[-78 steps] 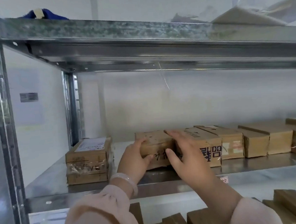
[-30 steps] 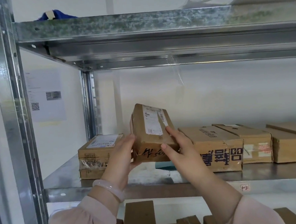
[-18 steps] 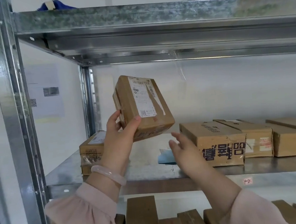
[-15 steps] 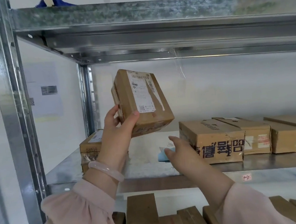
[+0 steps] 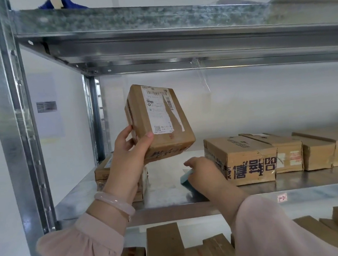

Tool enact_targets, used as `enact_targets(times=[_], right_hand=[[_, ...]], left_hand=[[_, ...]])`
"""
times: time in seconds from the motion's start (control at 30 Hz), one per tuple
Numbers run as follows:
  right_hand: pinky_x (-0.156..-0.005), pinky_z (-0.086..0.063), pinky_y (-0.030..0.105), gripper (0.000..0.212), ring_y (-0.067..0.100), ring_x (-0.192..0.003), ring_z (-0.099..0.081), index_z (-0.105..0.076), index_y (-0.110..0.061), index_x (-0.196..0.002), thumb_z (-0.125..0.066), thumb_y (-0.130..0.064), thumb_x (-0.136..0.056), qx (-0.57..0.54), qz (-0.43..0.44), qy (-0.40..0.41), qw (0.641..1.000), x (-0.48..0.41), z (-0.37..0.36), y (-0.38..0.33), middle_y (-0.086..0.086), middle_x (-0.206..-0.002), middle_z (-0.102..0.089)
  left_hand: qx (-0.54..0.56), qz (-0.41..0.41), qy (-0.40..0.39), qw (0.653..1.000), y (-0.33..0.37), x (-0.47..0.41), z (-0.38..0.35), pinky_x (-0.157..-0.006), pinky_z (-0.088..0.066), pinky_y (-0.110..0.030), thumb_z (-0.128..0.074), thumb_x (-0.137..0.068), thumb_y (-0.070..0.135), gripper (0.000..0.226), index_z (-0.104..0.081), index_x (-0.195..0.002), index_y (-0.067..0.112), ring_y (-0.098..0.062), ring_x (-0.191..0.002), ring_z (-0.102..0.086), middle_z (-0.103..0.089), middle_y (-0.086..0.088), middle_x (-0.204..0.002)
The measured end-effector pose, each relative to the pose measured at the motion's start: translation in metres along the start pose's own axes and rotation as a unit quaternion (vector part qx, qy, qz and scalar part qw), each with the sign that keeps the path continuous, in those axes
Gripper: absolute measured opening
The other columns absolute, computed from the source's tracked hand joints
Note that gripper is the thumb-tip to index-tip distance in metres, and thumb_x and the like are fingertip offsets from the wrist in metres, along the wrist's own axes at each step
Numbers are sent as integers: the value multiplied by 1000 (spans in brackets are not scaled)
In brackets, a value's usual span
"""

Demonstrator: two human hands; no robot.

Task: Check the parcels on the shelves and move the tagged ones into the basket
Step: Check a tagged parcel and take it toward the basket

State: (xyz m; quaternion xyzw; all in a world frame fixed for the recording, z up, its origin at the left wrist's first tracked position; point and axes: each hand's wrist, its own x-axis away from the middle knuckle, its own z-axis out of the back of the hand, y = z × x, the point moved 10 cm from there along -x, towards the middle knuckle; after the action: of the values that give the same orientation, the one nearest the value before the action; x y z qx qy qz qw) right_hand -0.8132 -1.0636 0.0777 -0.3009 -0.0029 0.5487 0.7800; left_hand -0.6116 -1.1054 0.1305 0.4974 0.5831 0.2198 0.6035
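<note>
My left hand [image 5: 128, 150] grips a small cardboard parcel [image 5: 159, 120] with a white shipping label, lifted and tilted above the metal shelf [image 5: 168, 190]. Down on the shelf, my right hand [image 5: 202, 170] holds a light blue tag [image 5: 185, 177] in the bare spot where the parcel lay. Beside that hand stands a parcel with dark printed characters [image 5: 244, 162]. Another labelled parcel [image 5: 103, 172] sits behind my left wrist, partly hidden. No basket is in view.
More cardboard parcels [image 5: 289, 151] line the shelf to the right. The upper shelf [image 5: 157, 28] hangs close above. A steel upright [image 5: 13, 118] stands at the left. Several parcels [image 5: 164, 246] fill the lower shelf.
Both hands held the parcel on the shelf; my left hand has lifted and tilted it up alone. My right hand let go and dropped to the blue tag uncovered beneath it.
</note>
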Motion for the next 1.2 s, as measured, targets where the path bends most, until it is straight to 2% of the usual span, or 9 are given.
enact_targets(times=[0.1, 0.17, 0.33, 0.43, 0.5, 0.57, 0.77, 1.07, 1.2], right_hand=[[-101, -44, 27, 57, 19, -117, -55, -58, -20, -132, -58, 7, -82, -96, 26, 72, 992, 4, 21, -1, 4, -137, -52], [-81, -49, 15, 56, 6, -93, -61, -61, -22, -127, -53, 9, -81, -194, 62, 155, 967, 15, 46, -1, -1, -128, -58], [-80, -50, 12, 46, 1, -94, -64, -69, -35, -98, -57, 5, -81, -394, 72, 327, 856, 47, 109, 17, -15, -103, -69], [-60, -55, 22, 19, 5, -75, -69, -70, -28, -90, -63, -11, -88, -508, 44, 337, 791, 55, 129, 26, -12, -80, -73], [-52, -50, 25, 6, 10, -60, -65, -71, -24, -90, -65, -25, -90, -516, 18, 310, 798, 56, 135, 28, -5, -71, -72], [-48, -44, 28, 12, 14, -50, -56, -71, -22, -88, -65, -32, -90, -524, 9, 269, 808, 55, 133, 25, 6, -65, -69], [-33, -32, 18, 11, 9, -32, -45, -66, -15, -93, -66, -26, -90, -523, -8, 164, 836, 51, 107, 6, 1, -55, -67], [-34, -39, 16, 17, 6, -40, -59, -61, -7, -86, -68, -22, -89, -485, -4, 178, 856, 53, 97, 14, 11, -72, -71], [-53, -58, 40, 22, 12, -67, -70, -61, -18, -77, -72, -35, -84, -391, 1, 218, 894, 54, 100, 23, 2, -76, -71]], left_hand=[[10, -5, 0, 1000, 2, 0, 6, -97, -53, -44, -77, -52, 62, 81, -43, -125, 50, -12, -106, -68, -64, 4, -127], [15, -9, 2, 1000, 1, 1, 8, -98, -52, -44, -76, -53, 62, 81, -43, -126, 50, -13, -107, -67, -63, 4, -127], [10, -21, 6, 1000, 0, 6, 6, -100, -50, -43, -76, -52, 67, 82, -42, -126, 54, -16, -112, -64, -59, 5, -133], [-13, -40, 9, 999, 2, 12, 1, -87, -51, -26, -75, -52, 74, 85, -40, -128, 57, -10, -110, -63, -58, 12, -129], [-17, -50, 9, 999, 3, 15, -4, -75, -49, -13, -71, -52, 71, 84, -40, -129, 57, 1, -102, -63, -57, 21, -121], [-18, -54, 4, 998, 3, 18, -11, -66, -48, -7, -71, -54, 66, 84, -41, -131, 53, 11, -95, -62, -53, 28, -116], [1, -50, -21, 999, -13, 29, -35, -90, -53, -28, -78, -60, 57, 71, -43, -121, 60, -4, -111, -61, -55, 13, -129], [11, -23, -20, 999, -37, 47, -43, -90, -55, -33, -77, -54, 54, 71, -39, -111, 72, -9, -115, -60, -51, 19, -128], [5, -29, -12, 1000, -39, 56, -46, -72, -57, -21, -76, -57, 49, 68, -40, -108, 76, -3, -106, -63, -52, 21, -124]])
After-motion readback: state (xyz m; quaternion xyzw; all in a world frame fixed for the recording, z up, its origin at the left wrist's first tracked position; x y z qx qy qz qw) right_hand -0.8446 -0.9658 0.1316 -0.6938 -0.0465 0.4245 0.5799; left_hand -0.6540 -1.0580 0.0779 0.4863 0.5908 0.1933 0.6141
